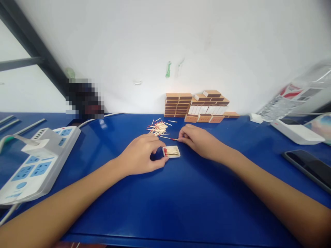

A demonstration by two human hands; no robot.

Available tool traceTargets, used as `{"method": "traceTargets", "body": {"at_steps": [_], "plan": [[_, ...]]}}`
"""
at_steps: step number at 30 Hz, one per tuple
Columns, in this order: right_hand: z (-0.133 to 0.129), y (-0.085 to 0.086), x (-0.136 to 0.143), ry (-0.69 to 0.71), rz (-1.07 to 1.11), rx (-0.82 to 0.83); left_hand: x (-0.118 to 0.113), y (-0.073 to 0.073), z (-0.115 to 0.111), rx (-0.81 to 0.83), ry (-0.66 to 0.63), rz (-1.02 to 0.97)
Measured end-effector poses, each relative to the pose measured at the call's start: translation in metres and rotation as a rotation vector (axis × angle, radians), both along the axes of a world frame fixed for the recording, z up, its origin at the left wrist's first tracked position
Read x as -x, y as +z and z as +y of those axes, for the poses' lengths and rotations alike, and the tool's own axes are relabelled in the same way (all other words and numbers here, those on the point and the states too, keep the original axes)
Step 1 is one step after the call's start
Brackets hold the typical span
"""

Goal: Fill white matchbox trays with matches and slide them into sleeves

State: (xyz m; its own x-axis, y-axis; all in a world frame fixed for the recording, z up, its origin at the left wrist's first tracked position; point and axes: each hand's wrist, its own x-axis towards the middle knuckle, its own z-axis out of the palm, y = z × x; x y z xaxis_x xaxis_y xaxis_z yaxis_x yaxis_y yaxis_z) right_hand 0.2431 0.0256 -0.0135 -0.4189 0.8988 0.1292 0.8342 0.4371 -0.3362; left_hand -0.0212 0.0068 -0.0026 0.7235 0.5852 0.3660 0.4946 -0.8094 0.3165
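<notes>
My left hand (143, 153) grips the left end of a small white matchbox tray (179, 151) between thumb and fingers. Several red-tipped matches (172, 152) lie side by side inside the tray. To its upper right, my right hand (199, 140) is closed in a pinch on a single match (175, 139), whose red head points left. Another loose match (164, 137) lies beside that head. Behind my left hand is a loose heap of matches (159, 128) on the blue table (165, 203).
Stacked matchboxes (178, 105) stand against the wall, with more boxes (209, 100) piled beside them. At the left lies a white power strip (49, 179) with a plug. On the right are a phone (310, 165), a white device (297, 132) and a tilted plastic bottle (292, 93).
</notes>
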Motion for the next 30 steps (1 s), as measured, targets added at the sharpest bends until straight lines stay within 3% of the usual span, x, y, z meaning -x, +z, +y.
{"method": "traceTargets", "body": {"at_steps": [4,8,12,19,30], "plan": [[-0.007,0.009,0.000,-0.004,-0.035,0.015,-0.001,0.000,0.001,-0.024,0.016,0.005],[-0.023,0.020,0.010,0.077,-0.005,-0.027,-0.001,0.000,0.001,-0.017,0.025,0.003],[-0.034,0.022,0.024,0.115,-0.079,-0.053,0.000,-0.001,0.001,-0.015,0.025,0.015],[-0.026,0.021,0.017,0.121,0.121,-0.006,-0.001,-0.001,0.000,-0.023,0.002,0.013],[-0.032,0.029,0.018,0.165,0.039,0.039,-0.001,-0.001,-0.001,-0.014,0.010,0.033]]}}
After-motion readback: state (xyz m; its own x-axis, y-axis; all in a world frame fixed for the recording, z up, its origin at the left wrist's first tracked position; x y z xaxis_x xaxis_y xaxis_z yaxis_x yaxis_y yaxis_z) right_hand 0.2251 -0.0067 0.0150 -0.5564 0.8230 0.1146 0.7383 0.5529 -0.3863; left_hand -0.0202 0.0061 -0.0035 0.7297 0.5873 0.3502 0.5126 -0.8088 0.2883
